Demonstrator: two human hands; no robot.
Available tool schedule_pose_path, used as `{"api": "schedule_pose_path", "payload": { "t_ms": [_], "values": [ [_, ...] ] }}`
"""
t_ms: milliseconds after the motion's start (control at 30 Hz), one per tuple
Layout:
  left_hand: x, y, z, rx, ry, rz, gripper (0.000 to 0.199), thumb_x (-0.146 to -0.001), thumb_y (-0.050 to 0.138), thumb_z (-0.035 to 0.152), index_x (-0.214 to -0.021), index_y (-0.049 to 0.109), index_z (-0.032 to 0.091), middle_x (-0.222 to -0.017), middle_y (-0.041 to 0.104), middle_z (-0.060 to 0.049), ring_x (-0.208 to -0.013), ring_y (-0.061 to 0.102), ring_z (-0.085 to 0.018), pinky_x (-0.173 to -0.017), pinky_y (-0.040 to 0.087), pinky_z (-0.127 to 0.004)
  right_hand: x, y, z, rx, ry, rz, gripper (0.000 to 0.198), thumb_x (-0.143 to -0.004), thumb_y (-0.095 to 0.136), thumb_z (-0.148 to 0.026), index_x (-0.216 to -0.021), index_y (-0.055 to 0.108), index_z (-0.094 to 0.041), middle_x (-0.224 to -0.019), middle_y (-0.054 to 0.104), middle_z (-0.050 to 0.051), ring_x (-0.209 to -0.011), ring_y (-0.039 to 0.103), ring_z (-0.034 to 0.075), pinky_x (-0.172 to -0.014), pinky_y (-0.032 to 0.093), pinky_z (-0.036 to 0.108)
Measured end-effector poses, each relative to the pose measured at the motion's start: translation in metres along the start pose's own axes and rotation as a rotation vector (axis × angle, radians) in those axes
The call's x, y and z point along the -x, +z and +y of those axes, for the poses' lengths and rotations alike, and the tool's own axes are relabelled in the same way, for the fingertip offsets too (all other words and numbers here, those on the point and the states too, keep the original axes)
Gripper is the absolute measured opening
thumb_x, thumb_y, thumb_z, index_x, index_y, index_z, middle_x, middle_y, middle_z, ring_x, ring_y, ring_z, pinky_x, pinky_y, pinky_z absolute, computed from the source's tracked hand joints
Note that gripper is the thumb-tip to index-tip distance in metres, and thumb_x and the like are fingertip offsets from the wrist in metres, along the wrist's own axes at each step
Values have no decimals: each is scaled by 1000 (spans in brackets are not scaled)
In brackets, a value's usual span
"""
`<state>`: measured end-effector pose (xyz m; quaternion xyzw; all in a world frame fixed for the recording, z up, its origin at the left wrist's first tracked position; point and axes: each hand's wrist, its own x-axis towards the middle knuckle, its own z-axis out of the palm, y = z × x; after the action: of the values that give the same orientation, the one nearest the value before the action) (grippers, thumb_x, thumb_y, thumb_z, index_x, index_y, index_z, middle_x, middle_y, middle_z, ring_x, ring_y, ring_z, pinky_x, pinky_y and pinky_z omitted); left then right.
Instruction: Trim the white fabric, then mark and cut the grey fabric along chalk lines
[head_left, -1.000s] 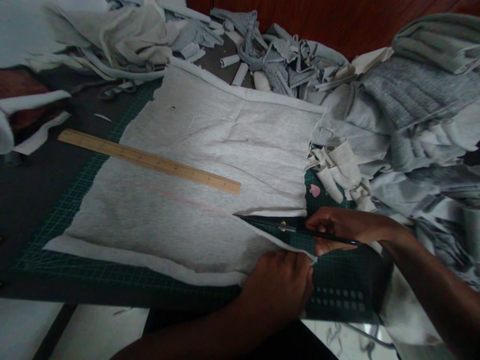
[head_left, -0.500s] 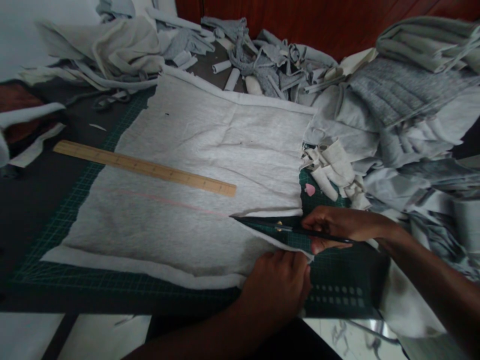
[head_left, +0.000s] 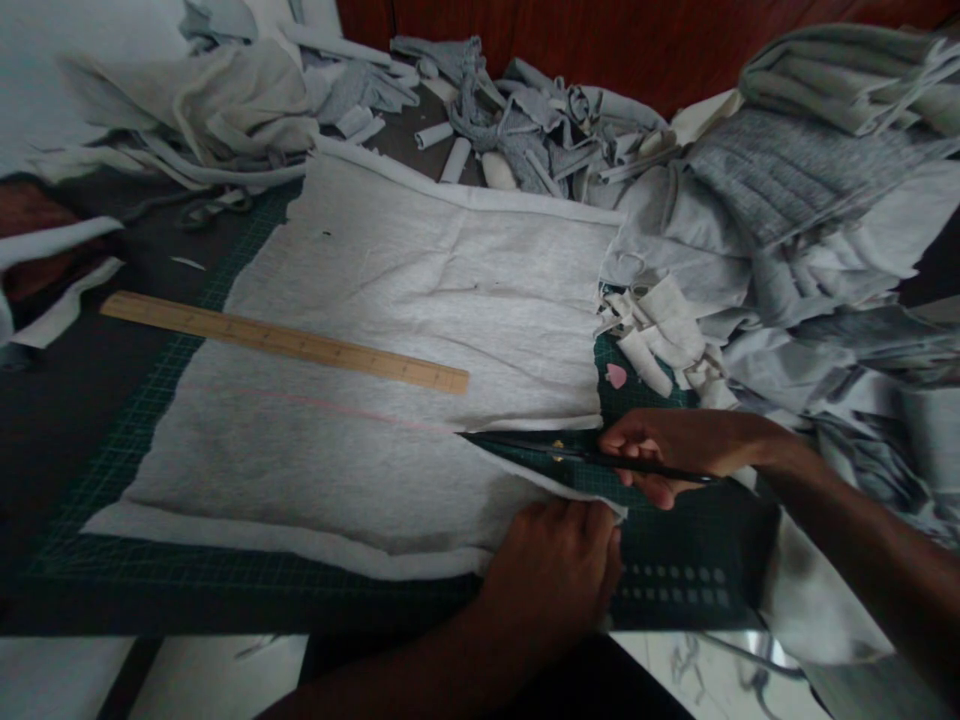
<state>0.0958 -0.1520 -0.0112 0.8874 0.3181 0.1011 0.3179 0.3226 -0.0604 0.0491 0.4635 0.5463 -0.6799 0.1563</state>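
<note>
A pale grey piece of fabric (head_left: 360,300) lies spread over a green cutting mat (head_left: 660,550). My right hand (head_left: 667,450) grips black scissors (head_left: 532,446), whose tips rest at the inner end of a slit in the fabric's right side. A faint pink line runs left across the cloth from those tips. Below the slit, my left hand (head_left: 559,555) is closed on the near right corner of the fabric, knuckles up. A wooden ruler (head_left: 300,342) lies slantwise on the cloth, above the pink line.
Grey fabric scraps (head_left: 525,130) heap along the back. Folded grey cloths (head_left: 817,170) pile up at the right. Cream offcuts (head_left: 660,330) and a small pink piece (head_left: 616,376) sit beside the fabric's right edge. White strips (head_left: 67,300) lie at the far left.
The scissors' blades look more closed, their tips still at the end of the slit. My left hand keeps its hold. The whole view has shifted slightly.
</note>
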Motion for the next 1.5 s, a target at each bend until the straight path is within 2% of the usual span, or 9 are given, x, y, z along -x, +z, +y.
{"api": "schedule_pose_path", "payload": {
  "t_ms": [167, 367, 467, 633, 767, 1033, 1167, 1300, 1500],
  "values": [
    [0, -1, 0, 5, 1, -14, 11, -106, 47, 22, -103, 57, 21, -95, 75, -4, -84, 76, -25, -73, 65, -41, -6, 2, 1, 13, -14, 2, 35, -78, 73, -52, -82, 62, -19, -65, 66, -1, -52, 54, 10, -45, 35, 20],
    [-1, 0, -1, 19, 2, -12, 14, -107, 45, 23, -109, 58, 20, -98, 76, -4, -86, 76, -26, -72, 65, -42, -12, 6, -6, 30, 11, 10, 30, -80, 75, -45, -84, 61, -19, -67, 66, -2, -55, 56, 11, -47, 34, 21],
    [-1, 2, -2, 20, 25, 24, 16, -107, 44, 23, -115, 57, 19, -100, 77, -4, -85, 77, -25, -71, 64, -40, -15, 10, -9, 80, 12, 45, 32, -76, 80, -43, -82, 59, -19, -65, 61, -4, -58, 52, 11, -50, 34, 22],
    [0, 4, -2, -34, 41, 95, 13, -106, 45, 22, -112, 57, 19, -91, 77, -4, -78, 76, -22, -68, 61, -36, -17, 14, -11, 112, -52, 107, 42, -73, 84, -52, -79, 60, -19, -73, 60, -3, -65, 51, 11, -57, 36, 24],
    [-1, 3, -3, -38, 52, 98, 17, -107, 44, 22, -120, 55, 19, -92, 77, -4, -77, 76, -23, -67, 61, -36, -18, 14, -11, 118, -74, 114, 45, -73, 84, -56, -79, 61, -18, -71, 58, -4, -62, 48, 10, -54, 34, 23],
    [0, 1, -1, -54, 35, 79, 25, -107, 43, 22, -129, 53, 16, -92, 76, -5, -80, 76, -22, -68, 59, -34, -22, 12, -10, 37, -57, 57, 39, -77, 83, -52, -81, 62, -18, -64, 62, -4, -53, 53, 10, -48, 38, 22],
    [1, 1, -2, -67, 35, 85, 22, -107, 44, 22, -125, 55, 17, -88, 75, -4, -79, 76, -21, -66, 58, -33, -22, 13, -15, 21, -37, 63, 38, -78, 82, -51, -78, 61, -19, -62, 62, -5, -50, 52, 10, -46, 36, 22],
    [1, 5, -1, -81, 44, 98, 19, -107, 44, 22, -118, 58, 17, -89, 76, -4, -78, 76, -23, -67, 60, -35, -22, 16, -19, -19, -24, 63, 34, -85, 74, -49, -77, 61, -19, -56, 57, -6, -46, 49, 8, -44, 34, 21],
    [-1, 6, -2, -84, 43, 68, 15, -106, 46, 24, -107, 59, 17, -90, 77, -6, -79, 76, -24, -68, 63, -37, -25, 18, -16, -62, -25, 69, 32, -83, 77, -46, -77, 60, -19, -54, 55, -7, -44, 47, 8, -41, 32, 19]
  ]
}}
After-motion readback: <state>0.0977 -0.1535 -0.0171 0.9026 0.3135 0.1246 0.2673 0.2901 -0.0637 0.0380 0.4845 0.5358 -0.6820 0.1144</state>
